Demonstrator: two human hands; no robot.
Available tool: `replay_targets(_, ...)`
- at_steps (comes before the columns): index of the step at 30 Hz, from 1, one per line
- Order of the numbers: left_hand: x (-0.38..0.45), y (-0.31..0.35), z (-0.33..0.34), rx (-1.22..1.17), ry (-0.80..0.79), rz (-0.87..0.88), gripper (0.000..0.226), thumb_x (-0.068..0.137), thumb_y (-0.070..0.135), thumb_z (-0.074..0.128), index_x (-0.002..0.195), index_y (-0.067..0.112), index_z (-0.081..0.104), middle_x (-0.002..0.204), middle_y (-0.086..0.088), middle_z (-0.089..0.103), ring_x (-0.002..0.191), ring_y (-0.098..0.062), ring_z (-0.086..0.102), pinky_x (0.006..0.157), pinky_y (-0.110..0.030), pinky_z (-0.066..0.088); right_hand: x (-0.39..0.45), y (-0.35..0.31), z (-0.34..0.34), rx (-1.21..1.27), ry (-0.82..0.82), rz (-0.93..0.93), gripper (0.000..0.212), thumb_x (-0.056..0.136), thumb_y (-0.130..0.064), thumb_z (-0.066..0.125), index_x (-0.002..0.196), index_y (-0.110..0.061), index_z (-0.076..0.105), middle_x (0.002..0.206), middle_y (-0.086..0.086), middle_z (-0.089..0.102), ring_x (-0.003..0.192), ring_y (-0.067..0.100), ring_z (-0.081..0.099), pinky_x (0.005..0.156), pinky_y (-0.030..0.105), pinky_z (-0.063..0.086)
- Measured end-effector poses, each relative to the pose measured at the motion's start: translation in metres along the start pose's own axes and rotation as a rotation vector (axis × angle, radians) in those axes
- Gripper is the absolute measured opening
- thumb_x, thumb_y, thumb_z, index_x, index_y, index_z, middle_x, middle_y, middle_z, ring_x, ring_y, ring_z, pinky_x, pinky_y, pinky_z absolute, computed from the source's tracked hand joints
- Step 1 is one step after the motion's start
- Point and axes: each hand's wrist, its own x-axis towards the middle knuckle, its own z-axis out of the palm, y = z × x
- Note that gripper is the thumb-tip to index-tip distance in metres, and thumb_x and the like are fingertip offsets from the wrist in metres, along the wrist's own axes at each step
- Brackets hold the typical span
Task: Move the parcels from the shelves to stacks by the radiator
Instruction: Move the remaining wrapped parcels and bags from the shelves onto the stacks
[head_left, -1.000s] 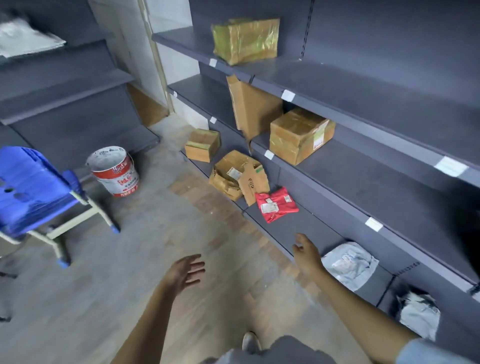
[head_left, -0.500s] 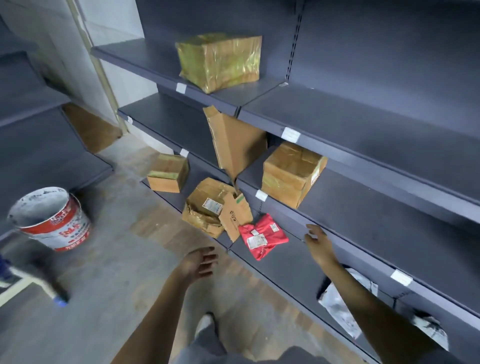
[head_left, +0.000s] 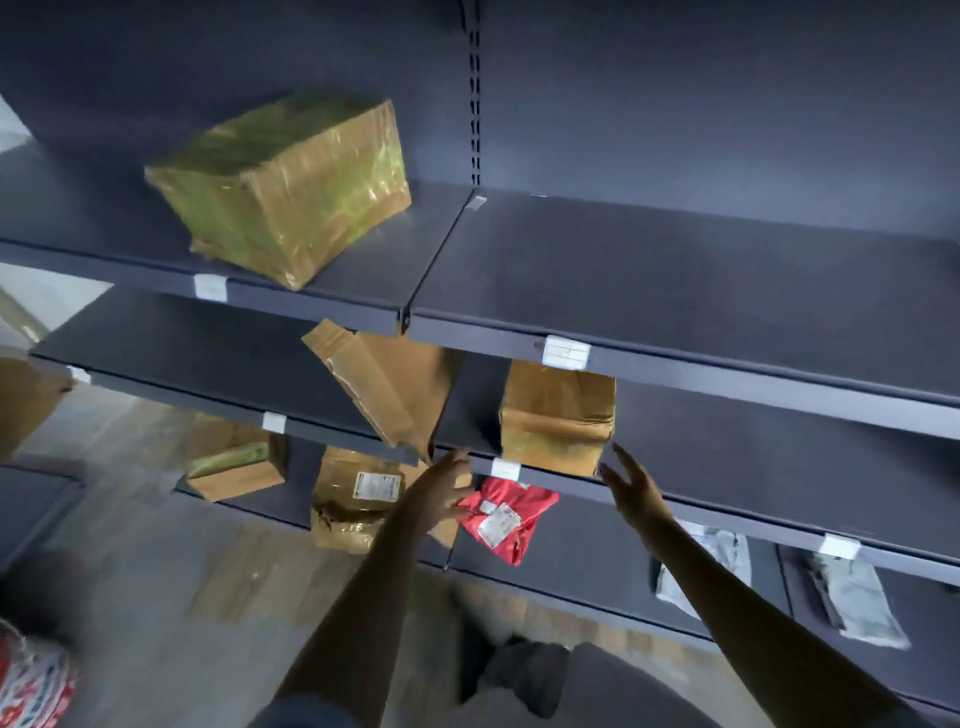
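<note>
A taped brown box (head_left: 558, 415) stands at the front edge of the middle shelf (head_left: 753, 467). My left hand (head_left: 441, 493) and my right hand (head_left: 631, 483) are raised on either side just below it, both open, fingers spread, holding nothing. A flat brown envelope (head_left: 384, 387) leans upright left of the box. A large box wrapped in yellowish tape (head_left: 283, 189) sits on the top shelf (head_left: 675, 270). On the bottom shelf lie a red bag parcel (head_left: 506, 514), a crumpled brown parcel (head_left: 353, 499), a small box (head_left: 234, 462) and two grey bags (head_left: 722, 561).
Dark grey shelving fills the view, with white label holders (head_left: 563, 353) on the shelf edges. A red and white bucket (head_left: 31, 686) is at the bottom left on the grey floor (head_left: 156, 597). My knee and foot (head_left: 519, 675) show at the bottom.
The view has swung right and closer to the shelves. Both hands have risen from the bottom shelf level to either side of the brown box on the middle shelf. The blue chair has left view.
</note>
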Motion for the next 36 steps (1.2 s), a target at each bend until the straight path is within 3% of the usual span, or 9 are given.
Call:
replay_targets(5,0.046,0.042,0.025,0.223,-0.047,0.049,0.065,0.094,0.004,0.042,0.149,0.025,0.014,0.153,-0.005,0.027,0.133,-0.027,0.039,0.099,-0.038,0.041,0.029,-0.03,-0.012,0.157,-0.069,0.107,0.051,0.098,-0.016,0.046,0.146,-0.019,0.028,0.138,0.021,0.046,0.123,0.041,0.047,0.098,0.053,0.042)
replay_targets(8,0.06,0.055,0.033,0.329,-0.074,0.118,0.06,0.093,0.007,0.042,0.146,0.028,0.022,0.133,-0.003,0.044,0.104,-0.017,0.05,0.082,-0.029,0.045,0.034,-0.04,-0.01,0.217,-0.093,0.137,0.041,0.098,-0.017,0.045,0.138,-0.022,0.037,0.132,0.014,0.051,0.11,0.032,0.053,0.081,0.042,0.051)
replay_targets(14,0.079,0.054,0.026,0.502,-0.298,0.114,0.041,0.091,0.014,0.055,0.13,0.017,0.044,0.122,-0.005,0.055,0.102,-0.013,0.052,0.079,-0.026,0.044,0.022,-0.029,-0.001,0.318,-0.01,0.265,0.028,0.098,-0.02,0.043,0.125,-0.02,0.047,0.106,0.005,0.056,0.096,0.023,0.053,0.082,0.036,0.045)
replay_targets(18,0.079,0.048,0.024,0.416,-0.451,-0.029,0.016,0.089,0.024,0.061,0.104,0.023,0.055,0.115,0.004,0.057,0.116,-0.018,0.054,0.086,-0.032,0.046,-0.009,-0.019,0.01,0.451,0.154,0.334,0.016,0.097,-0.026,0.046,0.113,-0.024,0.048,0.101,0.0,0.056,0.079,0.015,0.057,0.07,0.031,0.046)
replay_targets(23,0.067,0.024,0.028,0.528,-0.592,-0.117,0.043,0.09,0.046,0.051,0.13,0.033,0.04,0.122,0.014,0.043,0.12,-0.009,0.041,0.094,-0.032,0.037,-0.053,-0.002,0.031,0.477,0.351,0.369,0.017,0.093,-0.035,0.052,0.104,-0.023,0.052,0.098,0.0,0.059,0.077,0.013,0.059,0.07,0.029,0.049)
replay_targets(27,0.043,-0.001,0.061,0.686,-0.706,-0.156,0.036,0.089,0.039,0.057,0.122,0.028,0.048,0.125,0.013,0.047,0.122,-0.014,0.043,0.097,-0.043,0.043,-0.101,0.028,0.04,0.572,0.555,0.442,0.017,0.091,-0.033,0.057,0.097,-0.018,0.054,0.09,0.001,0.061,0.072,0.011,0.059,0.066,0.028,0.047)
replay_targets(30,0.018,-0.026,0.102,0.863,-0.796,-0.175,0.021,0.089,0.039,0.057,0.104,0.025,0.051,0.123,0.006,0.051,0.111,-0.011,0.047,0.087,-0.035,0.044,-0.148,0.059,0.027,0.699,0.672,0.503,0.026,0.09,-0.029,0.059,0.109,-0.012,0.057,0.089,0.0,0.059,0.084,0.016,0.058,0.069,0.031,0.046)
replay_targets(33,-0.008,-0.059,0.154,1.002,-0.899,-0.196,0.044,0.088,0.043,0.057,0.123,0.018,0.045,0.13,0.003,0.049,0.119,-0.013,0.046,0.092,-0.033,0.042,-0.2,0.095,0.001,0.798,0.768,0.544,0.018,0.089,-0.027,0.06,0.105,-0.019,0.058,0.099,0.004,0.058,0.1,0.021,0.054,0.077,0.037,0.045)
replay_targets(36,-0.047,-0.099,0.221,1.116,-0.988,-0.195,0.059,0.087,0.047,0.056,0.132,0.014,0.038,0.128,0.006,0.049,0.121,-0.013,0.045,0.1,-0.033,0.038,-0.261,0.134,-0.039,0.845,0.919,0.559,0.028,0.089,-0.024,0.061,0.115,-0.013,0.058,0.103,0.007,0.059,0.106,0.029,0.055,0.082,0.041,0.046)
